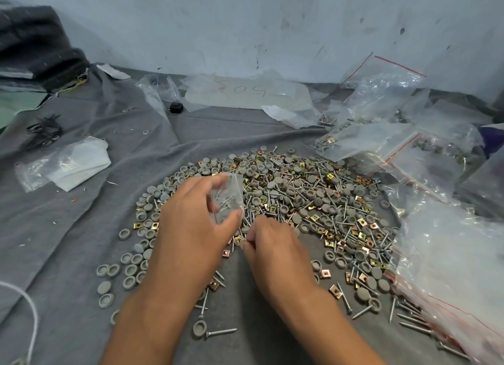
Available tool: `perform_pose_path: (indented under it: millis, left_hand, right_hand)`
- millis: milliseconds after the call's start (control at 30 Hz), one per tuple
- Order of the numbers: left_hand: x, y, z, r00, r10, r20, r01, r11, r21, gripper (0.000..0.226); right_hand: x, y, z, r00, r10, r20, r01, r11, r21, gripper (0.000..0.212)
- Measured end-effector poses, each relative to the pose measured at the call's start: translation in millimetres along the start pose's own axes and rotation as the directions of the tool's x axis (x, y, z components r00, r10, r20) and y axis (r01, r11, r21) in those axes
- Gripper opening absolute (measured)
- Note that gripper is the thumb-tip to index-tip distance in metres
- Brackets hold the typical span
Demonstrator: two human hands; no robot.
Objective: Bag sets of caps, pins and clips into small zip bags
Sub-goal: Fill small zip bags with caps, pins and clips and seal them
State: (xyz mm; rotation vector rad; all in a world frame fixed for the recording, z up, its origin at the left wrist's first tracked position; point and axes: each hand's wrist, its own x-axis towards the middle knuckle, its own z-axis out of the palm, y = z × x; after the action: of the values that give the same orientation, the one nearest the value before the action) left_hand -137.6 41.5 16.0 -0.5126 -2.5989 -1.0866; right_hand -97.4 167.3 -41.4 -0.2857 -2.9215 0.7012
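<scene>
A wide heap [294,201] of grey round caps, silver screw pins and brass square clips lies on the grey cloth [81,228]. My left hand [191,225] holds a small clear zip bag [229,198] above the heap's near left part, with a few pins inside it. Just to its right, my right hand [275,244] is low on the heap with its fingers curled, pinching small parts at the fingertips; which parts is hard to tell.
Filled zip bags with red seal lines pile up at the right [450,255] and back right [381,135]. Empty plastic bags [65,165] lie at the left and a large bag [245,92] by the wall. A white cord [30,310] runs along the near left.
</scene>
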Motion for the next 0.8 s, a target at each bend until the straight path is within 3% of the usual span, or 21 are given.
perform_pose_path:
  millis: [200, 333, 400, 467, 567, 800]
  left_hand:
    - [-0.3, -1.3, -0.6, 1.0, -0.002, 0.002, 0.002, 1.0, 0.008, 0.054]
    - [-0.5, -2.1, 1.0, 1.0, 0.009, 0.018, -0.009, 0.999, 0.041, 0.052]
    - [-1.3, -0.7, 3.8, 0.999, 0.024, 0.038, -0.026, 0.998, 0.057, 0.052]
    - [-2.2, 1.1, 7.5, 0.996, 0.056, 0.065, -0.06, 0.997, 0.056, 0.053]
    - [-3.9, 4.2, 12.4, 0.99, 0.103, 0.095, -0.107, 0.993, 0.043, 0.057]
    - [-5.7, 6.0, 17.0, 0.986, 0.133, 0.1, -0.137, 0.99, 0.036, 0.057]
  right_hand:
    - [-4.8, 7.6, -12.3, 1.0, -0.014, -0.016, 0.012, 0.996, -0.089, 0.013]
    - [-4.9, 23.8, -34.3, 0.996, 0.037, -0.086, -0.008, 0.948, 0.319, 0.016]
    - [-3.1, 21.7, -47.2, 0.976, 0.007, -0.218, 0.105, 0.861, 0.498, 0.015]
    - [-2.3, 15.8, -57.1, 0.938, -0.064, -0.342, 0.261, 0.781, 0.568, 0.015]
    - [-2.9, 8.8, -58.2, 0.901, -0.181, -0.395, 0.381, 0.767, 0.517, 0.011]
    - [-2.9, 9.6, -52.5, 0.858, -0.309, -0.41, 0.427, 0.873, 0.235, 0.011]
